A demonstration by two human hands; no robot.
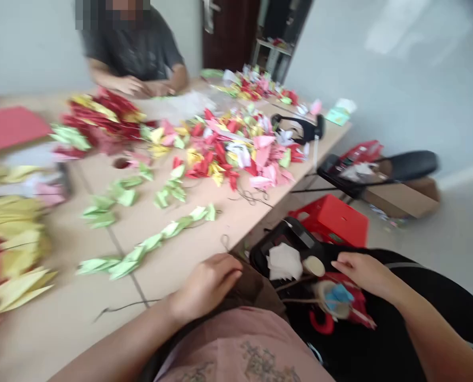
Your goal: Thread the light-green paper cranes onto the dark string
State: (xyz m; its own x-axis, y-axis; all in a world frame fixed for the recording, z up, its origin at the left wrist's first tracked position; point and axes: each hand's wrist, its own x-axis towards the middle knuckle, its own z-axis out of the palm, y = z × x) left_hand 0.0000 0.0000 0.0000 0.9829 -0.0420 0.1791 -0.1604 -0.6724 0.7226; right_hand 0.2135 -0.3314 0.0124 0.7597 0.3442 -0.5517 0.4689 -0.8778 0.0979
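Observation:
My left hand [206, 284] rests at the near edge of the wooden table [188, 249], fingers curled loosely down over the edge; nothing shows in it. Just beyond it lies a string of green folded paper pieces [148, 244]. My right hand [363, 271] reaches down to the right of my lap, fingers bent over a pile of small things [332, 300] in a black container [287, 239], among them white paper [284, 261] and a blue-tipped object. What the right fingers hold, if anything, is hidden. The picture is blurred by motion.
Heaps of red, pink, yellow and green folded paper [236, 148] cover the table. Another person [136, 53] sits at the far side, hands on the table. A red box [335, 217], a black chair [379, 170] and a cardboard box [403, 199] stand on the floor at right.

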